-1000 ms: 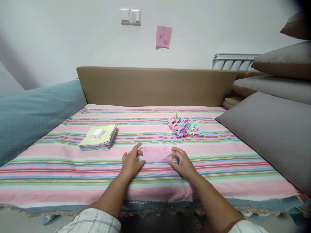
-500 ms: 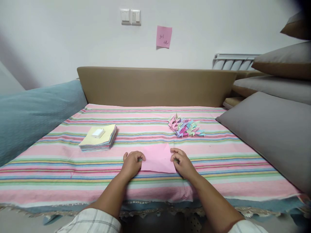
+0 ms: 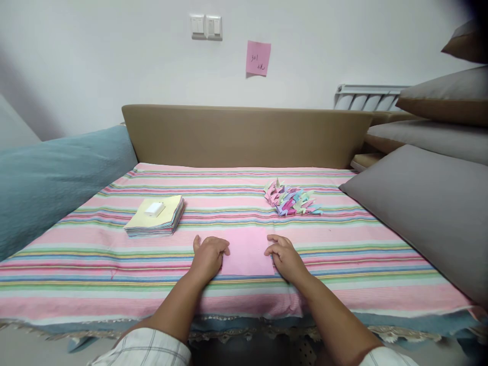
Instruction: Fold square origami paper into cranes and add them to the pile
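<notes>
Your pink sheet [image 3: 247,256] lies flat on the striped cloth [image 3: 125,254], between your hands. Left hand [image 3: 208,256] is at its left edge, fingers curled; can't tell if they're pinching it. Right hand [image 3: 287,258] is at the right edge, fingers bent and parted, nothing gripped. Behind the cloth: brown backrest [image 3: 244,136], then white wall [image 3: 305,56] with light switches [image 3: 206,27] and a pink note [image 3: 258,55]. It reads "301"; second line unclear. Grey cushions [image 3: 423,203] pile up far right.

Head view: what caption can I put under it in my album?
Left grip and right grip either side of a pink sheet on striped cloth, with folded papers and a paper stack beyond.
</notes>
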`<action>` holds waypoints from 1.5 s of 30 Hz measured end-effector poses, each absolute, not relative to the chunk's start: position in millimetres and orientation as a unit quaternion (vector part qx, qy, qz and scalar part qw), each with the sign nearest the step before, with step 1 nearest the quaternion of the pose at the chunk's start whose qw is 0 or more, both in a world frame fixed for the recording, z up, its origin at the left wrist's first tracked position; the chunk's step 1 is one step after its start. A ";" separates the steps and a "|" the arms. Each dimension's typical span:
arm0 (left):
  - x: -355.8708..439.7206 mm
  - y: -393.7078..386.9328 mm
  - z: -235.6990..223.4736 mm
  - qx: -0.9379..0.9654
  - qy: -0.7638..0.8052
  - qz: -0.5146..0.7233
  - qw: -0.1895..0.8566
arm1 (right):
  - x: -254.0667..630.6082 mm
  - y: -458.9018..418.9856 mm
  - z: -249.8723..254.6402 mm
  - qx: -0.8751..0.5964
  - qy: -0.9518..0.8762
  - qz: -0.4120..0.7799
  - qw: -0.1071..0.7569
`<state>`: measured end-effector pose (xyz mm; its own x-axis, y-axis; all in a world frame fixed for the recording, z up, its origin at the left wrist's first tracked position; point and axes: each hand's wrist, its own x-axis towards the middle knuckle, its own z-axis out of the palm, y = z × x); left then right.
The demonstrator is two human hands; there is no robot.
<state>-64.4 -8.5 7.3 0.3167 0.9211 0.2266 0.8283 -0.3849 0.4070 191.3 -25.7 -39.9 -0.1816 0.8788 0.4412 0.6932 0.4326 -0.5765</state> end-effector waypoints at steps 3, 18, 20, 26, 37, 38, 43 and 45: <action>-65.2 -10.9 9.5 0.814 0.532 0.205 0.109 | 190.9 -25.2 -41.6 -0.522 -0.764 0.112 0.362; -42.0 -37.7 13.0 0.896 0.387 0.189 0.111 | 190.5 -25.0 -39.9 -0.524 -0.759 0.123 0.365; -40.5 -38.4 11.0 0.898 0.385 0.184 0.105 | 190.6 -24.9 -40.1 -0.523 -0.760 0.122 0.366; -39.8 -38.4 9.3 0.899 0.386 0.182 0.098 | 189.9 -25.1 -38.9 -0.529 -0.755 0.128 0.366; -40.0 -37.7 7.5 0.897 0.390 0.182 0.106 | 190.1 -25.8 -37.7 -0.524 -0.757 0.128 0.368; -40.0 -37.5 7.4 0.896 0.390 0.183 0.105 | 190.0 -25.9 -37.7 -0.523 -0.757 0.129 0.370; -39.9 -37.3 7.7 0.897 0.390 0.183 0.104 | 190.3 -25.7 -38.5 -0.529 -0.761 0.116 0.357; -39.9 -37.3 7.8 0.897 0.390 0.183 0.103 | 190.6 -25.4 -39.2 -0.528 -0.762 0.114 0.357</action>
<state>-39.9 -37.3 7.8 0.6289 0.7369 0.2479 0.6617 -0.6747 0.3270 190.6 -25.4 -39.2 -0.1879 0.8862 0.4234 0.7240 0.4163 -0.5501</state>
